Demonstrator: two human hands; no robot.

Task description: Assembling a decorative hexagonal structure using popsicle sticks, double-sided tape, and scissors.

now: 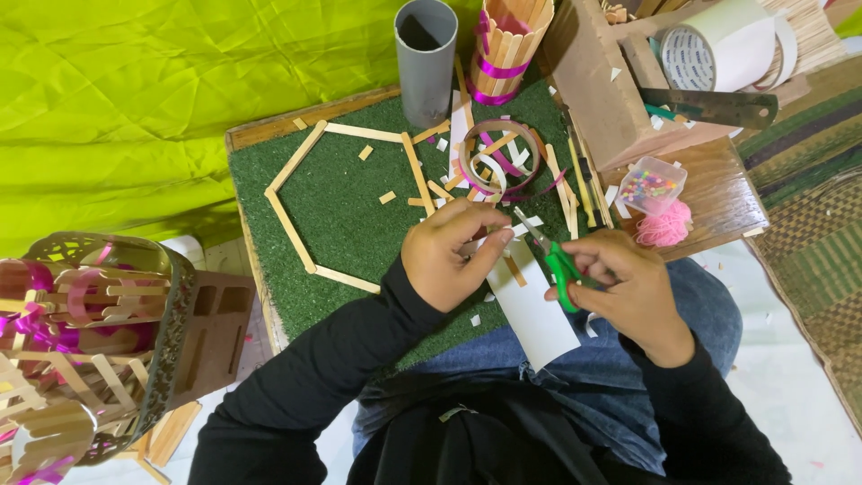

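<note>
My left hand [446,254] pinches a thin wooden stick piece [514,268] just above a white paper strip [539,310] that lies over my lap. My right hand [628,286] grips green-handled scissors [549,251], whose blades point up and left toward the left fingertips. Both hands hover at the near edge of a green turf board [346,216]. On the board lies a hexagon of flat wooden sticks [296,162], and small stick offcuts are scattered around it.
A grey pipe [425,58] and a stick-clad cup with purple ribbon [508,40] stand at the board's far edge. A ribbon ring [499,157], a bead box [653,184], pink yarn [666,226], a tape roll [705,49] and a metal ruler [709,106] lie right. A stick-and-ribbon basket [81,341] sits left.
</note>
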